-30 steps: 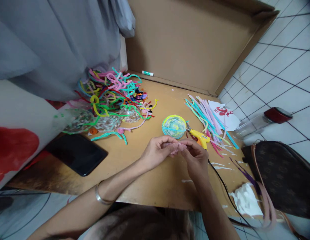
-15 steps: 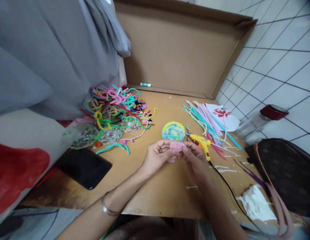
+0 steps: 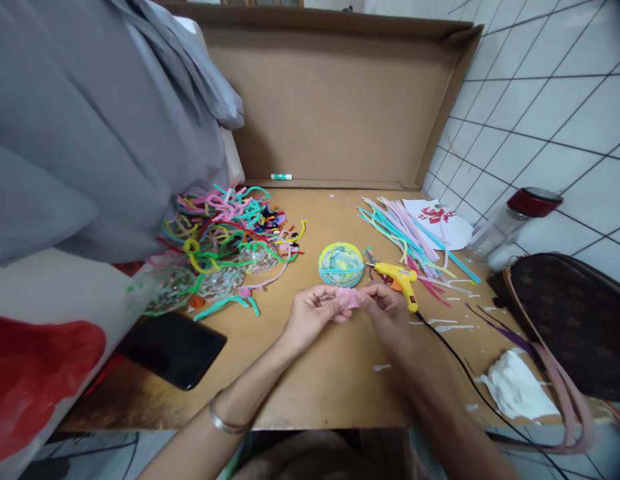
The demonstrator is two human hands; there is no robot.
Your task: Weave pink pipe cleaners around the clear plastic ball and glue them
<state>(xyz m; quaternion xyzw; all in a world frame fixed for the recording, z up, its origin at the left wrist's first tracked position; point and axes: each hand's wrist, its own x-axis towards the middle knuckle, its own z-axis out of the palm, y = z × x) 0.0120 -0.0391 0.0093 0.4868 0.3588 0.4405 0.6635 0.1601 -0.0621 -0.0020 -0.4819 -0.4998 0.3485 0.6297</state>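
Note:
My left hand (image 3: pixel 315 313) and my right hand (image 3: pixel 387 310) meet over the middle of the cardboard sheet (image 3: pixel 300 373). Both pinch a small coiled pink pipe cleaner (image 3: pixel 351 298) between their fingertips. Just behind them stands a clear ball (image 3: pixel 341 264) wrapped in yellow and blue pipe cleaners. A yellow glue gun (image 3: pixel 397 275) lies right of the ball, its black cord (image 3: pixel 465 380) trailing toward me.
A tangled heap of coloured pipe cleaners (image 3: pixel 225 223) lies at the left, straight ones (image 3: pixel 410 237) at the right. A black phone (image 3: pixel 173 348) sits front left. A brown bag (image 3: pixel 565 313), a jar (image 3: pixel 510 223) and white tissue (image 3: pixel 513 390) are at the right.
The view has tilted upward, so more of the cardboard wall shows. My hands stay together on the pink pipe cleaner, which now shows more between the fingers.

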